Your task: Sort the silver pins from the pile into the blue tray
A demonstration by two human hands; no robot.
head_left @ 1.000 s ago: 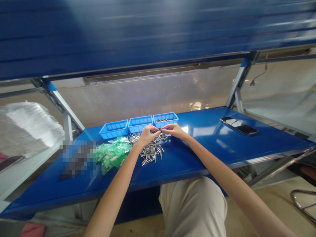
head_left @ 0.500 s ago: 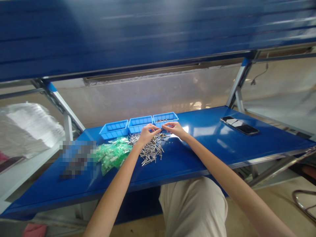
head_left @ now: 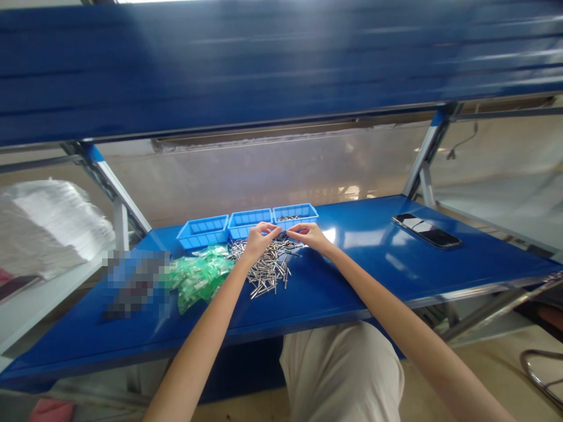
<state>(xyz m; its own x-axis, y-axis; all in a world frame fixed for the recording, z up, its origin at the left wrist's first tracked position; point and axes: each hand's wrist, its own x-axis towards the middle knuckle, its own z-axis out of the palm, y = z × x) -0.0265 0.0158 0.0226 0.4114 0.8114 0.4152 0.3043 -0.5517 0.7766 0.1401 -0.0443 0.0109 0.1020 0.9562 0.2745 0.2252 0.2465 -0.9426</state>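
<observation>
1. The left hand (head_left: 259,241) and right hand (head_left: 313,237) faced each other, fingertips near, thumbs and fingers pinched nearly together; whether either held anything could not be told.
2. Metal pins (head_left: 267,273) lay heaped beneath and nearer than the grip.
3. Blue bins (head_left: 240,232) stood just beyond it.
4. Green bags (head_left: 200,274) lay to its left, a phone (head_left: 426,230) well to its right.
</observation>
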